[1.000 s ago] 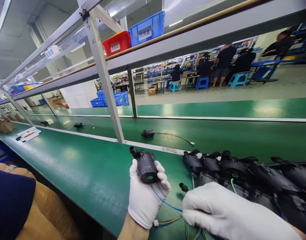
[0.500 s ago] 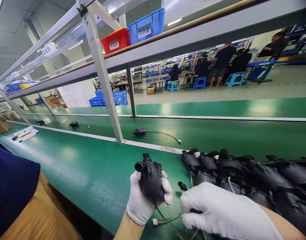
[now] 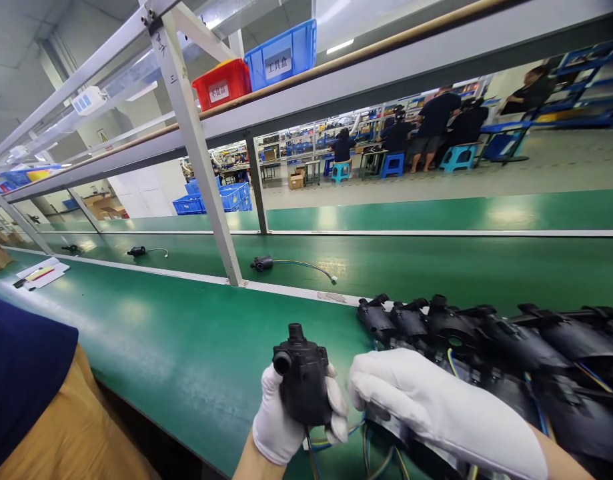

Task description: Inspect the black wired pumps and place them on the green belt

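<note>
Left grip (image 3: pixel 281 420) wraps a black pump (image 3: pixel 302 380); right grip (image 3: pixel 426 407) lies over the pump heap (image 3: pixel 486 333), its hold hidden; single pumps (image 3: pixel 262 263) sit along the belt (image 3: pixel 436 267); many lie heaped.

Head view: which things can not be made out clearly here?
Head view: fingertips of the right hand, hidden under its own back.
Head view: wires of the black pump in the left hand, cut by the bottom edge.
Head view: pile of pumps, cut by the right edge.

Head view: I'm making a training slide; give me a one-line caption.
Gloved left hand grips a black pump; right hand lies over wires beside a row of pumps on the green bench.
</note>
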### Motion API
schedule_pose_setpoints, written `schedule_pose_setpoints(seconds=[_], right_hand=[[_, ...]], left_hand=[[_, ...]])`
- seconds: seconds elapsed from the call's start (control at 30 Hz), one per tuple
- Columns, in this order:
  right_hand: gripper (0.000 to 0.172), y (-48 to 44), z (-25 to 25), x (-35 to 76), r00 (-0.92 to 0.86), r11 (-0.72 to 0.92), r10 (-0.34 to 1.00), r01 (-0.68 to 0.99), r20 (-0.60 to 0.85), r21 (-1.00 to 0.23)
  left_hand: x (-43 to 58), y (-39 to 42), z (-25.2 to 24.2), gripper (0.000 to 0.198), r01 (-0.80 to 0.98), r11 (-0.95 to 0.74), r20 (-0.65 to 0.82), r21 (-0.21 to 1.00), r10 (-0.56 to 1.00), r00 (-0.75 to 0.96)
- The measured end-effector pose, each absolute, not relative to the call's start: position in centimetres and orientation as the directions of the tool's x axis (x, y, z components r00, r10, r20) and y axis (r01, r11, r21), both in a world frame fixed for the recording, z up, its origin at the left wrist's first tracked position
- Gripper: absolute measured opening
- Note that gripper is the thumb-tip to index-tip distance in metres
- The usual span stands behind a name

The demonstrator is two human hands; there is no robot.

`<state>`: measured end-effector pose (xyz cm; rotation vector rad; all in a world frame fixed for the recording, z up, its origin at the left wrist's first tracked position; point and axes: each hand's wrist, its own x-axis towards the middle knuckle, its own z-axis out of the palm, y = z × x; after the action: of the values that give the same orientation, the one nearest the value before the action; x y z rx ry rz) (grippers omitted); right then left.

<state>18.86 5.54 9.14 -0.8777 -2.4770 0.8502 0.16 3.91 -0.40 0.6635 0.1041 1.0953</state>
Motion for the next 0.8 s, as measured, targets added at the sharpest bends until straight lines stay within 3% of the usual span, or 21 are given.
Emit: schedule_pose_setpoints(seconds=[0.13,0.43,0.5,0.57,0.67,0.8], right_hand=[[0.068,5.3,9.3,18.9,-0.715,0.616,0.686,0.472,0.134,-0.631],[0.064,5.3,9.2,19.2,-0.712,0.597,0.687,0.44,0.144,-0.671],[0.065,5.4,9.1,19.1,-0.719,0.617,0.672,0.415,0.174,-0.669],[0.065,5.5,9.2,19.0,-0.715,0.623,0.675,0.419,0.184,-0.66],[0.065,5.6,9.3,18.8,-0.705,0.585,0.691,0.417,0.158,-0.696],[0.069,5.5,9.0,18.6,-0.709,0.539,0.689,0.364,0.149,-0.76]], left_hand=[[0.5,3.7,-1.0,0.086,-0.821,0.313,0.297,0.477,0.822,0.486],[0.1,3.2,-0.6,0.086,-0.773,0.241,0.325,0.587,0.804,0.498],[0.0,2.8,0.3,0.075,-0.717,0.083,0.286,0.692,0.881,0.378],[0.4,2.2,1.0,0.071,-0.565,-0.118,0.236,0.817,0.962,0.141],[1.4,1.5,1.1,0.093,-0.33,-0.276,0.234,0.903,0.959,-0.16],[2.1,1.2,0.0,0.111,-0.281,-0.355,0.258,0.892,0.908,-0.329]])
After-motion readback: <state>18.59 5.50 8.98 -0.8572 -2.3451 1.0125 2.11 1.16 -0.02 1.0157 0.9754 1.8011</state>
